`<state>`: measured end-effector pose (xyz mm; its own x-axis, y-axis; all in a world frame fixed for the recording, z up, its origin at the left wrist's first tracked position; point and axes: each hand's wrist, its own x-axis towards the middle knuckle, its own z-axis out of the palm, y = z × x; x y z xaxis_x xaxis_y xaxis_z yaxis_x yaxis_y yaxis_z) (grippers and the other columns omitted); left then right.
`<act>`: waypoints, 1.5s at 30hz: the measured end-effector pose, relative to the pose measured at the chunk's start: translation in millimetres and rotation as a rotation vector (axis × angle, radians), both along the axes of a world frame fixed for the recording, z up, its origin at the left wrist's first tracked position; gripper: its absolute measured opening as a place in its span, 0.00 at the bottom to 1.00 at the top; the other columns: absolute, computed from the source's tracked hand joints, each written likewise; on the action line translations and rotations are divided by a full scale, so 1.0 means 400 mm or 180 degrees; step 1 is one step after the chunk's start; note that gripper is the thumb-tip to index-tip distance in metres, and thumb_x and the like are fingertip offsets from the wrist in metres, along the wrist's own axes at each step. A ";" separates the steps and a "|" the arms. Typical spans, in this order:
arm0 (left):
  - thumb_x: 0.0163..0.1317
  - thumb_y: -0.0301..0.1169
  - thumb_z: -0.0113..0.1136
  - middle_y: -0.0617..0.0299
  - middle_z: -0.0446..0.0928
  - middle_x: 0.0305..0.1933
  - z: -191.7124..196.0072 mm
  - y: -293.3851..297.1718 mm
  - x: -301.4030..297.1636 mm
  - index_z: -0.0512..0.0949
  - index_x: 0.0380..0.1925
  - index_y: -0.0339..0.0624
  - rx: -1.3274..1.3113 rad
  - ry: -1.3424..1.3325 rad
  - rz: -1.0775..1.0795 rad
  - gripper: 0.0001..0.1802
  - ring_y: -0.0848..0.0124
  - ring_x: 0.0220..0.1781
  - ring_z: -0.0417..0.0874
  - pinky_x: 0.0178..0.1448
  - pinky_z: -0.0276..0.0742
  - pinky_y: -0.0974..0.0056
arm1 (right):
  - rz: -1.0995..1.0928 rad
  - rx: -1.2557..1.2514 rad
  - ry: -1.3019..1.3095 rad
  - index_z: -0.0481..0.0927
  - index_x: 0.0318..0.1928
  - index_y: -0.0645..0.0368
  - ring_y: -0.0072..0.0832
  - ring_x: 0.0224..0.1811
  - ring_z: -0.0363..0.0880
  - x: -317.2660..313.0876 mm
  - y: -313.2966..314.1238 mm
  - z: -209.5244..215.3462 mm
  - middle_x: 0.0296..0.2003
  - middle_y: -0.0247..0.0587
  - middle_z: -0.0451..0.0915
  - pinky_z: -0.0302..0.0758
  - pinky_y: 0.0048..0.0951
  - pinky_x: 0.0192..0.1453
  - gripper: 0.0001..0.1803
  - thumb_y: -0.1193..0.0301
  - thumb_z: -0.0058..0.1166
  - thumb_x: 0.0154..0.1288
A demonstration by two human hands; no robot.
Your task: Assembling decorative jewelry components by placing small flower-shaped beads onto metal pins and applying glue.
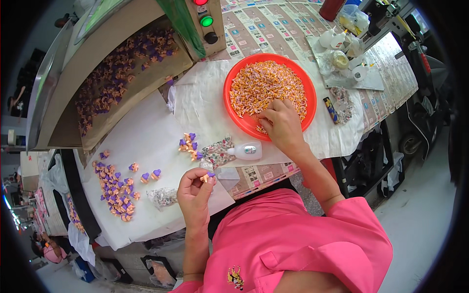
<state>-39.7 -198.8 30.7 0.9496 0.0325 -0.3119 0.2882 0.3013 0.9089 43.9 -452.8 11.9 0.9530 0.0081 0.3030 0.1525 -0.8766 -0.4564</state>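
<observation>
Between the thumb and fingers of my left hand (194,200) is a small peach-and-purple plastic figure part (207,177), held above the table's front edge. My right hand (281,124) reaches over the near rim of a round red tray (227,97). Its fingers are bent down among a heap of tiny orange, white and pink pieces (266,85), and the fingertips are partly hidden. A white squeeze bottle (245,151) lies on a floral cloth (218,150) between my hands. Several more figure parts (188,142) are clustered left of the cloth.
A larger pile of figure parts (117,190) lies at the left, near a crumpled patterned cloth (162,197). A machine (141,97) with more parts inside stands at the far left. Glue bottles (337,40) and a dark tube (330,110) are at the right.
</observation>
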 end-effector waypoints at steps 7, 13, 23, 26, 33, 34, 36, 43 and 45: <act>0.58 0.16 0.60 0.62 0.75 0.40 0.002 -0.003 0.004 0.74 0.42 0.35 -0.0135 -0.0061 -0.0098 0.12 0.77 0.40 0.78 0.46 0.75 0.73 | 0.0325 -0.0148 0.0012 0.82 0.27 0.59 0.38 0.38 0.72 0.022 0.010 -0.001 0.30 0.39 0.75 0.71 0.38 0.44 0.04 0.77 0.62 0.46; 0.59 0.20 0.60 0.62 0.77 0.39 0.015 0.003 0.006 0.74 0.45 0.36 -0.0255 0.0023 -0.0163 0.13 0.75 0.38 0.80 0.46 0.77 0.70 | 0.0630 0.0714 -0.0228 0.79 0.31 0.61 0.35 0.36 0.77 -0.005 0.047 0.026 0.31 0.39 0.78 0.73 0.32 0.41 0.07 0.78 0.62 0.49; 0.61 0.21 0.60 0.61 0.78 0.39 0.009 -0.015 0.010 0.75 0.46 0.35 -0.0527 0.0073 -0.0427 0.13 0.74 0.39 0.81 0.47 0.79 0.69 | 0.1682 0.2664 0.1033 0.80 0.38 0.61 0.24 0.32 0.76 -0.124 0.162 0.063 0.30 0.37 0.79 0.72 0.25 0.36 0.06 0.77 0.60 0.58; 0.61 0.21 0.59 0.60 0.79 0.39 0.009 -0.014 0.007 0.75 0.46 0.35 -0.0553 0.0090 -0.0464 0.13 0.74 0.39 0.81 0.47 0.79 0.69 | 0.1672 0.2715 0.1129 0.80 0.37 0.62 0.25 0.32 0.76 -0.123 0.165 0.072 0.30 0.37 0.79 0.72 0.26 0.37 0.05 0.77 0.60 0.59; 0.60 0.20 0.61 0.59 0.80 0.38 0.001 -0.015 0.003 0.75 0.46 0.34 -0.0503 0.0129 -0.0545 0.14 0.75 0.38 0.81 0.46 0.78 0.70 | 0.1747 0.2798 0.1265 0.81 0.37 0.62 0.25 0.34 0.76 -0.130 0.162 0.054 0.32 0.37 0.79 0.72 0.26 0.38 0.05 0.76 0.60 0.60; 0.60 0.20 0.61 0.59 0.80 0.38 0.000 -0.015 0.001 0.75 0.46 0.33 -0.0484 0.0128 -0.0561 0.14 0.75 0.38 0.81 0.46 0.78 0.71 | 0.1723 0.2822 0.1339 0.81 0.37 0.62 0.24 0.34 0.76 -0.132 0.160 0.052 0.32 0.37 0.79 0.72 0.26 0.39 0.05 0.76 0.60 0.60; 0.59 0.19 0.61 0.59 0.80 0.38 0.001 -0.017 -0.001 0.75 0.46 0.34 -0.0455 0.0129 -0.0594 0.14 0.74 0.38 0.81 0.46 0.79 0.71 | 0.1689 0.2853 0.1414 0.80 0.37 0.62 0.23 0.35 0.76 -0.135 0.151 0.052 0.32 0.37 0.79 0.72 0.25 0.39 0.05 0.76 0.60 0.61; 0.58 0.19 0.61 0.57 0.80 0.39 0.009 -0.021 -0.003 0.75 0.45 0.33 -0.0788 0.0457 -0.0797 0.14 0.74 0.37 0.83 0.45 0.80 0.71 | 0.1438 0.4220 0.2539 0.79 0.40 0.63 0.15 0.40 0.75 -0.155 0.128 0.047 0.36 0.30 0.78 0.73 0.21 0.44 0.05 0.75 0.57 0.65; 0.58 0.19 0.61 0.57 0.80 0.39 0.012 -0.026 -0.005 0.75 0.45 0.32 -0.0762 0.0424 -0.0817 0.14 0.74 0.37 0.83 0.45 0.80 0.71 | 0.1440 0.4488 0.2642 0.79 0.40 0.64 0.15 0.40 0.74 -0.160 0.124 0.047 0.36 0.30 0.78 0.73 0.20 0.45 0.05 0.75 0.57 0.66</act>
<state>-41.8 -209.2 35.7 0.8680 -0.2901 -0.4031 0.4929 0.4034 0.7710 -20.1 -403.4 30.8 0.8442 0.4838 -0.2309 -0.4052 0.2938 -0.8658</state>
